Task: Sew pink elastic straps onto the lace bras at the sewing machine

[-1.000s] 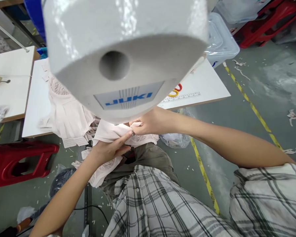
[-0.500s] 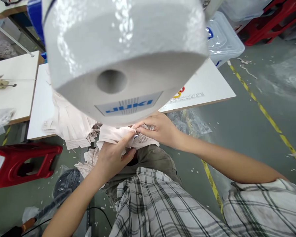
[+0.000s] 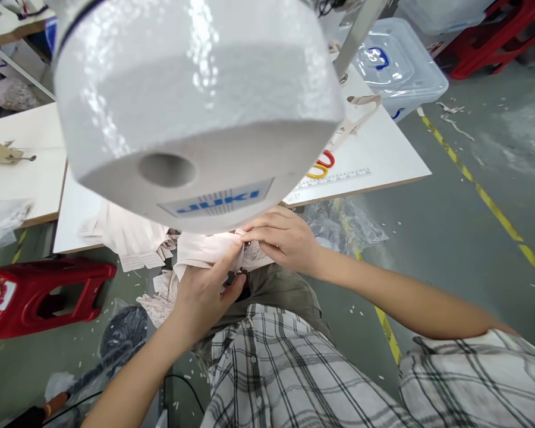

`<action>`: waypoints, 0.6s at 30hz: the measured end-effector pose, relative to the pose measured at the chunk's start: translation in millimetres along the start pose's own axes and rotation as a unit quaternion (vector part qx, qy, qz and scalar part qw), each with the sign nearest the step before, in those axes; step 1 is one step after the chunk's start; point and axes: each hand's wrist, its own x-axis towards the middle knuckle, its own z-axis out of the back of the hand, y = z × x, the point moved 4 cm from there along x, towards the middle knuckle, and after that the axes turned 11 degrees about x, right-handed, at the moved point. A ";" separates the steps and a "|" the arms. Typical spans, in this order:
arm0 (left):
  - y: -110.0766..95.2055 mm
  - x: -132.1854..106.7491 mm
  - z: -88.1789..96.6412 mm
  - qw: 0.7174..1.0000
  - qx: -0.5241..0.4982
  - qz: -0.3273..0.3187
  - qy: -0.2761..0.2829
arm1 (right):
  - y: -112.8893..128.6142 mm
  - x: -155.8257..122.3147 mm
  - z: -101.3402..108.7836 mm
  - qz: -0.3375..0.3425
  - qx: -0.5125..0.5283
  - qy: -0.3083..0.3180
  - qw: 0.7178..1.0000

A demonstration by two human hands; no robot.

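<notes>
Pink cloth (image 3: 200, 249), narrow pinch, blocked view

The cloth sits just above the person's lap (image 3: 279, 294), by the near edge of the tabletop (image 3: 395, 148), its far side hidden by a white sewing machine (image 3: 191, 107). The right-hand grip (image 3: 289, 241) pinches a small bit between thumb and fingers. The left-hand grip (image 3: 205, 297) lays one fingertip beside that pinch, another digit spread lower; whether it closes on the cloth underneath, I cannot tell.

With so little held, loose folds could slip or twist out of line. The lace part (image 3: 255, 252) could pucker if pulled unevenly. Left of it, the pink stack (image 3: 134, 238) overhangs the tabletop, so a bumped forearm could drag pieces down.
</notes>
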 end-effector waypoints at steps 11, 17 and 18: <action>11.7 5.5 -0.5 0.992 0.100 -0.070 0.012 | -9.2 -13.8 -2.8 -0.217 0.114 -0.031 0.969; -8.1 6.7 -2.9 0.997 0.078 0.015 -0.005 | -44.4 -9.4 -28.4 -0.377 0.275 -0.091 0.880; -10.3 7.0 -4.1 0.996 0.082 0.034 -0.018 | -48.1 -2.4 -29.9 -0.357 0.246 -0.094 0.896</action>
